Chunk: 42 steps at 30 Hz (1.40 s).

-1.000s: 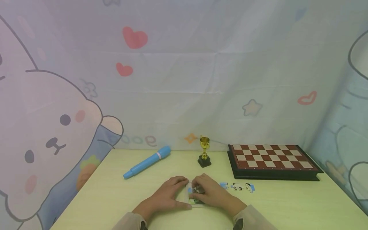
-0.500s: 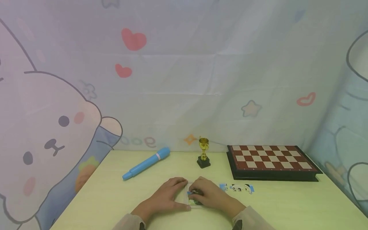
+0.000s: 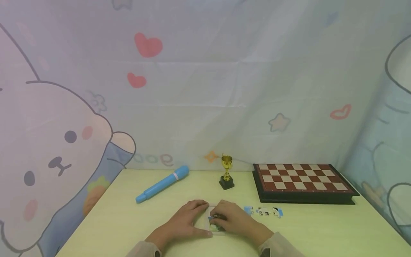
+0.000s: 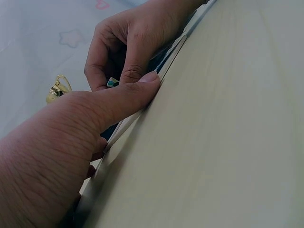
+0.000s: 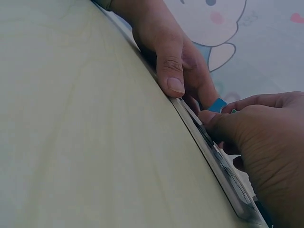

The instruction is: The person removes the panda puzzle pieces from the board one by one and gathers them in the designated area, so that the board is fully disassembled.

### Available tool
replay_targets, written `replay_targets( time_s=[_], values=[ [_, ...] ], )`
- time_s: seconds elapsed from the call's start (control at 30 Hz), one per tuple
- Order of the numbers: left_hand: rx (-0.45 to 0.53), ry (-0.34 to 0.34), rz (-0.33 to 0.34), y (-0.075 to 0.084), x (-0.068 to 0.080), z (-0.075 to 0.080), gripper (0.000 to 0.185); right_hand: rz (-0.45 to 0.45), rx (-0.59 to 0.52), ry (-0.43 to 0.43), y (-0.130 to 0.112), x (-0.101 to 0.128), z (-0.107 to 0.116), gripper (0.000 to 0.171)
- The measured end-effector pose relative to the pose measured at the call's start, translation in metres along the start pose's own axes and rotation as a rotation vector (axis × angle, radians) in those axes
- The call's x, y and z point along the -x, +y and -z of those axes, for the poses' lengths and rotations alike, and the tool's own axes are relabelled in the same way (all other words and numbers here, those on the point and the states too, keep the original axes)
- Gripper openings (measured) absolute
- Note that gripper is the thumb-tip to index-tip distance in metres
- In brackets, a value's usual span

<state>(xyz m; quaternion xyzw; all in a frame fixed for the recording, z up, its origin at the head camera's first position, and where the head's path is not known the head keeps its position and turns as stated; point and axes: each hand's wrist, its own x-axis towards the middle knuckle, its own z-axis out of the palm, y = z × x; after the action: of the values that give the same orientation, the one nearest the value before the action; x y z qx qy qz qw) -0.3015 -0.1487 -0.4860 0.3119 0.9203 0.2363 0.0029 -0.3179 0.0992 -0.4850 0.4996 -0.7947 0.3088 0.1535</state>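
A shallow white puzzle tray (image 3: pixel 218 233) lies flat on the table between the hands, with green and dark printed pieces inside its near part. My left hand (image 3: pixel 186 222) holds the tray's left side, thumb on the near edge and fingertips at the far corner; the thumb shows against the rim (image 4: pixel 173 58) in the left wrist view. My right hand (image 3: pixel 236 219) pinches a puzzle piece (image 5: pixel 217 105) with a blue corner between thumb and fingers, low over the tray. The right hand covers the tray's right part in the head view.
Loose panda puzzle pieces (image 3: pixel 263 212) lie in a row right of the right hand. Behind stand a small gold trophy (image 3: pixel 226 173) on a black base and a checkered board box (image 3: pixel 305 182). A large blue pen-shaped object (image 3: pixel 163 184) lies back left, before a printed cloth backdrop.
The right hand has shifted slightly over the tray, and the piece in its pinch has turned so that a blue corner shows. The left hand stays at the tray; the head view has tilted a little.
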Motion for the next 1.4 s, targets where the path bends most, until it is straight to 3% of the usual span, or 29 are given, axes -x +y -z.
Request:
replay_targets(
  time_s=[0.23, 0.37, 0.6, 0.7, 1.17, 1.4],
  values=[
    [-0.022, 0.008, -0.013, 0.002, -0.002, 0.003, 0.097, -0.053, -0.011, 0.001, 0.0, -0.001, 0.001, 0.01],
    [-0.013, -0.004, -0.004, 0.002, 0.0, 0.002, 0.098, -0.023, -0.009, -0.007, -0.001, 0.0, 0.0, 0.009],
    [0.0, -0.001, -0.004, 0.002, 0.002, 0.0, 0.096, 0.079, 0.013, 0.099, 0.0, 0.001, -0.003, 0.007],
    [-0.008, -0.004, -0.006, 0.002, 0.002, -0.001, 0.097, 0.076, -0.015, 0.144, 0.001, 0.004, 0.0, 0.01],
    [-0.035, 0.007, -0.004, 0.004, -0.001, 0.002, 0.101, -0.244, 0.035, 0.178, 0.017, 0.047, 0.042, 0.013],
    [-0.026, 0.0, 0.003, 0.003, 0.002, 0.001, 0.102, -0.272, 0.038, 0.173, 0.025, 0.074, 0.059, 0.009]
  ],
)
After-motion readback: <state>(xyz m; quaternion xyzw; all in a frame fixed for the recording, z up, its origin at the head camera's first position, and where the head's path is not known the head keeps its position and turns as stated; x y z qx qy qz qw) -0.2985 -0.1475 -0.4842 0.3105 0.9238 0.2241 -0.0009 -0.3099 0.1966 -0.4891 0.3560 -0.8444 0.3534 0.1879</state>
